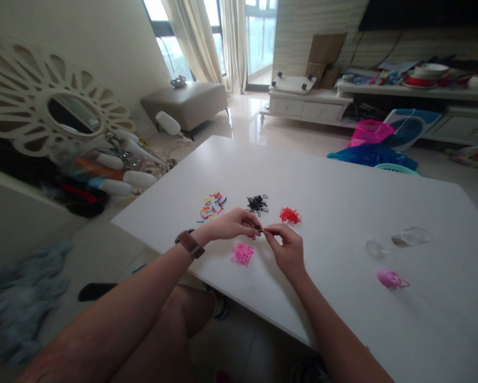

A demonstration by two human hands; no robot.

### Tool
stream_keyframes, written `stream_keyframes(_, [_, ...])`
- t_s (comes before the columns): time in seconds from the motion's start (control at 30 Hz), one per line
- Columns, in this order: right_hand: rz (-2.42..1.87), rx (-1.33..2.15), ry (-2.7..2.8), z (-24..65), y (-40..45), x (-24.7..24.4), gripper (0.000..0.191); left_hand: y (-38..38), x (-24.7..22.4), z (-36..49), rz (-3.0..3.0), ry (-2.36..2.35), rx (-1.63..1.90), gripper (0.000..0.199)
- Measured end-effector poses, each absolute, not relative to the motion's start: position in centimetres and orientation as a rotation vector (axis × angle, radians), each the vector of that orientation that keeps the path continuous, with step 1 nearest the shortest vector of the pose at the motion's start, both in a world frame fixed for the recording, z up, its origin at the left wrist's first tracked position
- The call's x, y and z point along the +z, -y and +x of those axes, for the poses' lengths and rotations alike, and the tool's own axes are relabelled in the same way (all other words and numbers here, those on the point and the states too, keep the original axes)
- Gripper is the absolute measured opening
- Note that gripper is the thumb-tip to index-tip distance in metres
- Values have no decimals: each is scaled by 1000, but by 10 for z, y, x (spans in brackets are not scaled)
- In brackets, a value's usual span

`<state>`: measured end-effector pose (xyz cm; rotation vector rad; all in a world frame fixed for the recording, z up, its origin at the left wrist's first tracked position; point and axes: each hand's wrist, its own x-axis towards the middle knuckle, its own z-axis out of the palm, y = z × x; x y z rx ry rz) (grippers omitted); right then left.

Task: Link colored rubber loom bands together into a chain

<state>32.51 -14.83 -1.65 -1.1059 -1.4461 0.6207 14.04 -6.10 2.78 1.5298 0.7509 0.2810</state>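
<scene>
My left hand [241, 223], with a brown-strapped watch [189, 243] on its wrist, pinches a small black and yellow rubber band [260, 229] above the white table. Its fingers are closed. The fingertips of my right hand [286, 246] meet it there, thumb and forefinger pinched on the same band. How the band is looped is too small to tell. Around my hands lie loose piles of rubber bands: black bands [257, 203] beyond, red bands [290, 215] to the right, pink bands [242, 255] nearer me, and mixed-colour bands [214, 206] to the left.
On the right of the table [335, 207] lie a clear jar [417, 236] on its side and a pink lid [391, 279] with a loop. Beyond it on the floor are a pink basket [370, 133] and a blue bag [372, 155]. A chandelier [133, 178] stands by the left edge.
</scene>
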Motion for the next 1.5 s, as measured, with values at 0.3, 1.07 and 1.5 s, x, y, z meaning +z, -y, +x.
stream_keyframes(0.3, [-1102,821,1171,323,148,-20,2,60,28,142,1584,-771,277,21])
stream_keyframes(1.07, [-1447,650,2177,406,143,0,15,56,24,143,1852,-808,253,22])
stream_keyframes(1.5, [-1106,472,2072,377,146,1,13,67,34,162,1635,-673,272,19])
